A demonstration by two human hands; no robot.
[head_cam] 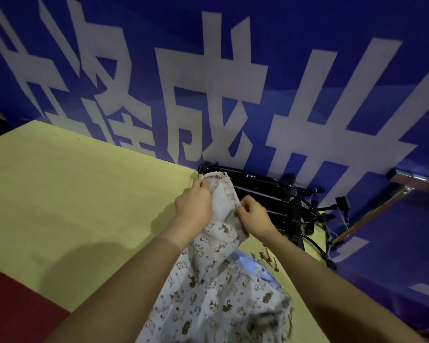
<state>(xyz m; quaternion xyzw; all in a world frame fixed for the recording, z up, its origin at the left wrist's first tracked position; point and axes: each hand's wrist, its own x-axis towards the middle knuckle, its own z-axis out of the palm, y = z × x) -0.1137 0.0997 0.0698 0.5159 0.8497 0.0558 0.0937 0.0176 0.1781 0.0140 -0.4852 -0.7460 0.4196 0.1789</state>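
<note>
A white cloth (216, 280) printed with small brown animal figures hangs from my two hands and spreads down toward the bottom of the view. My left hand (193, 204) grips its bunched upper edge from the left. My right hand (253, 215) pinches the same bunched part from the right, a little lower. Both hands are held above the right end of a yellow table (72, 206). The cloth's lower part lies on the table.
A blue banner (307, 78) with large white characters fills the background. Behind my hands a folded black stand with cables (287, 201) leans at the banner's foot. A light blue cloth (253, 264) and several small dark clips (268, 258) lie on the table at right.
</note>
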